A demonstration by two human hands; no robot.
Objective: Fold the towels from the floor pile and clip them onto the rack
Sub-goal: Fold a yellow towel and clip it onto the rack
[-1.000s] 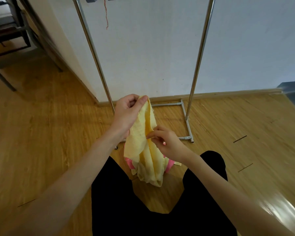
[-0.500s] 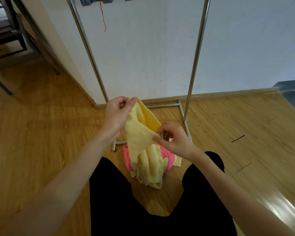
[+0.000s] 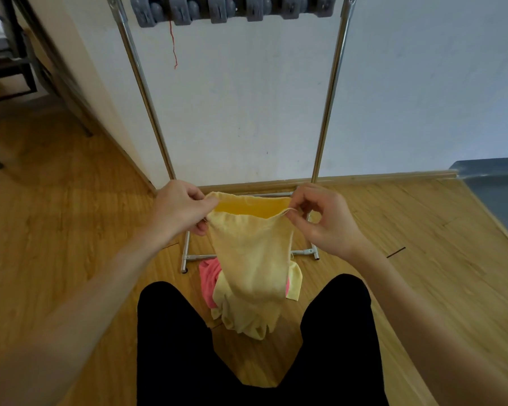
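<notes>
A pale yellow towel [image 3: 254, 253] hangs doubled over between my hands, its brighter inner side showing at the top edge. My left hand [image 3: 181, 208] pinches its left top corner, and my right hand [image 3: 324, 219] pinches the right top corner. Below it on the floor lies the pile: a pink towel [image 3: 208, 278] and more yellow cloth [image 3: 247, 320]. The metal rack [image 3: 147, 92] stands against the wall ahead, with a row of grey clips [image 3: 217, 8] along its top bar.
My black-clad legs [image 3: 173, 347] frame the pile. The rack's base bars [image 3: 201, 256] lie on the wooden floor just beyond the pile. Dark furniture legs [image 3: 18, 68] stand at far left, and a grey object [image 3: 499, 186] is at right.
My hands have moved apart and spread the towel's top edge wide. The view has tilted up, bringing the rack's clips into sight.
</notes>
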